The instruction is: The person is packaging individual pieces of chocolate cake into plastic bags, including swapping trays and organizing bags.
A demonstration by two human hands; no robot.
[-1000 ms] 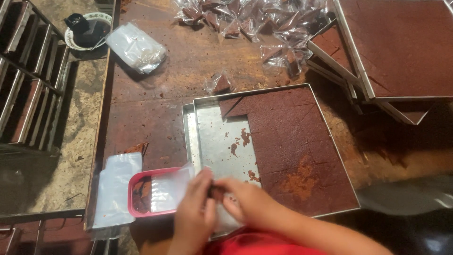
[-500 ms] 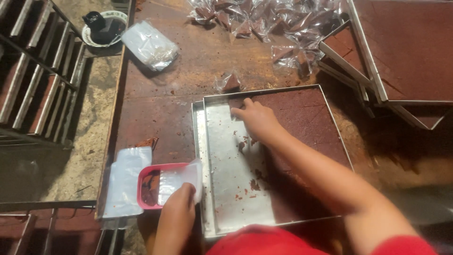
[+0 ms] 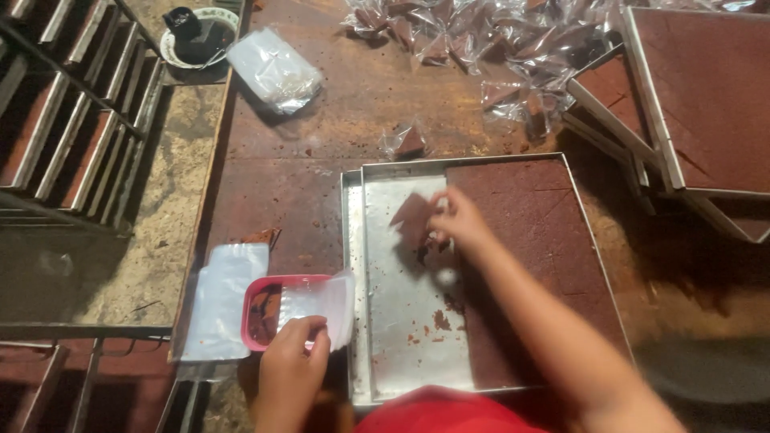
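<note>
My right hand [image 3: 455, 218] is over the metal baking tray [image 3: 395, 321] and pinches a brown triangular cake slice [image 3: 411, 218] lifted off the bare metal. The rest of the brown cake slab [image 3: 537, 265] fills the tray's right side. My left hand [image 3: 290, 361] rests on a clear plastic bag [image 3: 321, 301] lying over a small pink tray [image 3: 257, 313] at the tray's left. A stack of clear bags [image 3: 220, 301] lies beside the pink tray.
Several wrapped cake slices [image 3: 481, 40] are piled at the table's far side; one wrapped slice [image 3: 407, 142] lies nearer. More cake trays [image 3: 698, 88] are stacked at right. A bag bundle [image 3: 274, 70] and a bowl [image 3: 196, 36] sit far left. A rack of pans [image 3: 64, 120] stands at left.
My right hand left the pink tray, reached to the far end of the baking tray, and now draws back holding a cake slice. My left hand stayed at the pink tray.
</note>
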